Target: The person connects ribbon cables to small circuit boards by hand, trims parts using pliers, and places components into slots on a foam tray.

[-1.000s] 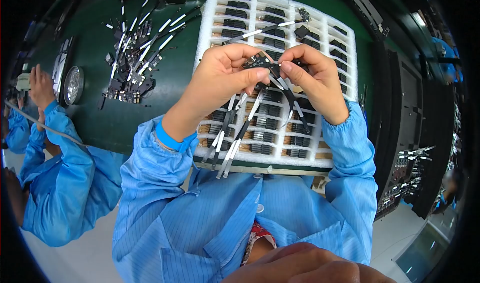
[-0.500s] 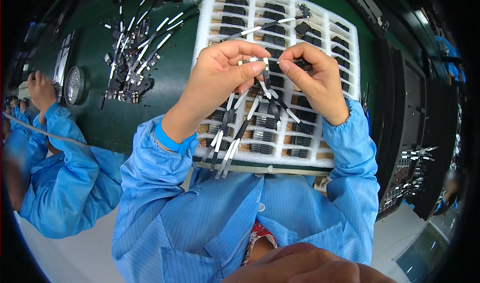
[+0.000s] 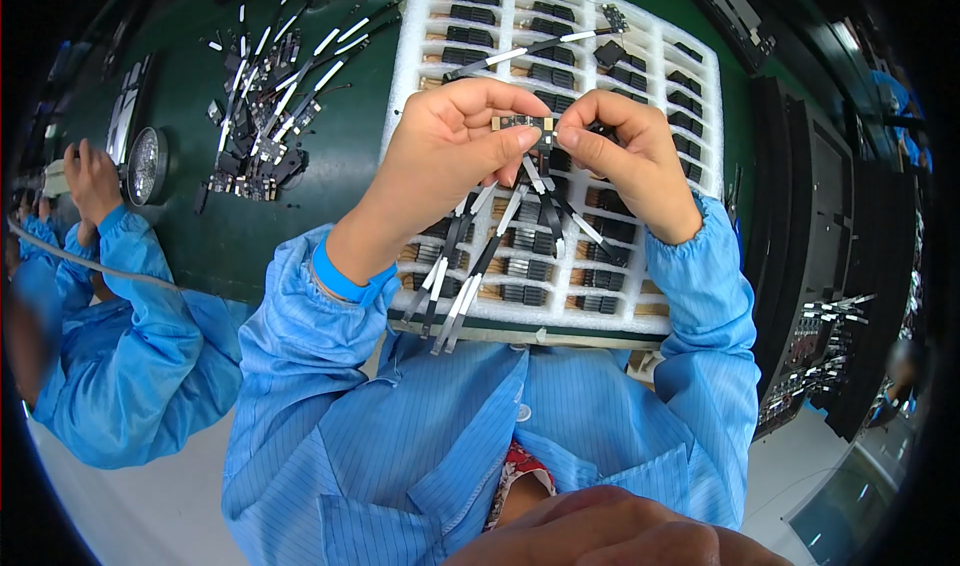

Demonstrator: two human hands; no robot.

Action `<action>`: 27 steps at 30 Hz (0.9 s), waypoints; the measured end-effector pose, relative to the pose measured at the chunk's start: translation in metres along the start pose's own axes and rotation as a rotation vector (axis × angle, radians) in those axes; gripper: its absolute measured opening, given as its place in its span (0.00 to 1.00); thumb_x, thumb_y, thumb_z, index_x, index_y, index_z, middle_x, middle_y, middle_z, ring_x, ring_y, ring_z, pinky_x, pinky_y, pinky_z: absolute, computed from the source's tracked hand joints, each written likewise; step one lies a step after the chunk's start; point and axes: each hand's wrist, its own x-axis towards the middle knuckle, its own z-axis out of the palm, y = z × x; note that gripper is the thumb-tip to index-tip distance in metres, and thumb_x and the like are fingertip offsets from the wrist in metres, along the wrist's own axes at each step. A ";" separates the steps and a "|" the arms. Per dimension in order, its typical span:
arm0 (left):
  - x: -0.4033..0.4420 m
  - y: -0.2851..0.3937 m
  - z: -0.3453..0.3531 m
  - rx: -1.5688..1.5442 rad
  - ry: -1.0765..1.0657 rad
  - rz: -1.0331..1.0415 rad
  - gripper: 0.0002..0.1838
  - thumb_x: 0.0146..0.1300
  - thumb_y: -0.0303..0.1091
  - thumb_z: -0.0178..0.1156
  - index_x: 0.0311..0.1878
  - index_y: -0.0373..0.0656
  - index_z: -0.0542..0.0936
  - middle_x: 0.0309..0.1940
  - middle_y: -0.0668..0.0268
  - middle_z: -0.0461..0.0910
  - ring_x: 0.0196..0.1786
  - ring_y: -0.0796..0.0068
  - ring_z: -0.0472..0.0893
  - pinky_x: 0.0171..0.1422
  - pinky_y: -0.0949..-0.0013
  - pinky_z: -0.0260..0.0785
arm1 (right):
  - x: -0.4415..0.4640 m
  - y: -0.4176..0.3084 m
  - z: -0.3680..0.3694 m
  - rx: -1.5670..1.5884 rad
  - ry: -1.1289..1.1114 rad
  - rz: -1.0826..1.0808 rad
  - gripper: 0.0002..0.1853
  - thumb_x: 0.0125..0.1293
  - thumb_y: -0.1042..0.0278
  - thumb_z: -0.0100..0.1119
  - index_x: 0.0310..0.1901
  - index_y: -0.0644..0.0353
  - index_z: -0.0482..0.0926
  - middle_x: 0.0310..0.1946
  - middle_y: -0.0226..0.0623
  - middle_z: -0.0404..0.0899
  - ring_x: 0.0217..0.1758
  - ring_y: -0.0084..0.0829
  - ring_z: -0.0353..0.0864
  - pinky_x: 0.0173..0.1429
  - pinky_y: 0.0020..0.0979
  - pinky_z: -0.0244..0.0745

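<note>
Over the foam tray, my left hand (image 3: 455, 136) pinches a small circuit board (image 3: 522, 123) between thumb and fingers. The board's face, with pale metallic ends, is turned up toward me. Several black-and-white flex cables (image 3: 487, 256) hang below this hand and fan out over the tray; their upper ends are hidden by my fingers. My right hand (image 3: 625, 156) is closed in a pinch at the board's right end. A dark piece (image 3: 602, 129) shows partly behind its fingers. Whether the right fingertips grip the board itself or a part joined to it is hard to see.
The white foam tray (image 3: 408, 51) holds rows of black parts (image 3: 470, 36). One flex cable (image 3: 530, 50) with a small board lies across it. A pile of similar cables (image 3: 265, 131) and a round metal dish (image 3: 147, 166) are at left, near a co-worker's hand (image 3: 92, 181).
The circuit board has turned so more of its face shows. My fingertips have shifted slightly around it, and the hanging cables have barely moved.
</note>
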 end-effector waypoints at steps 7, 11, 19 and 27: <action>-0.001 -0.003 0.000 0.041 0.003 0.042 0.11 0.56 0.28 0.56 0.42 0.35 0.75 0.19 0.71 0.73 0.21 0.88 0.70 0.22 0.85 0.59 | 0.001 0.001 -0.002 0.021 -0.061 0.007 0.07 0.56 0.69 0.56 0.29 0.64 0.75 0.23 0.26 0.74 0.28 0.14 0.68 0.33 0.19 0.64; 0.000 -0.004 0.000 0.062 -0.008 0.056 0.11 0.56 0.28 0.56 0.42 0.36 0.75 0.18 0.71 0.73 0.21 0.88 0.70 0.23 0.86 0.59 | 0.000 -0.001 -0.001 0.006 -0.063 0.016 0.07 0.56 0.69 0.56 0.29 0.64 0.75 0.23 0.26 0.74 0.28 0.14 0.68 0.32 0.19 0.64; -0.002 -0.006 0.001 0.134 0.015 0.067 0.10 0.56 0.26 0.56 0.42 0.36 0.76 0.19 0.70 0.74 0.21 0.88 0.71 0.23 0.86 0.60 | -0.001 0.002 0.000 -0.074 -0.049 -0.021 0.07 0.56 0.69 0.56 0.28 0.64 0.75 0.22 0.26 0.74 0.27 0.13 0.67 0.30 0.18 0.63; -0.006 -0.012 0.007 0.196 0.068 0.117 0.10 0.56 0.24 0.56 0.42 0.34 0.75 0.21 0.68 0.75 0.22 0.86 0.73 0.23 0.85 0.63 | -0.004 0.003 0.005 -0.274 0.058 -0.081 0.06 0.53 0.70 0.56 0.26 0.64 0.74 0.17 0.27 0.72 0.20 0.14 0.64 0.22 0.19 0.60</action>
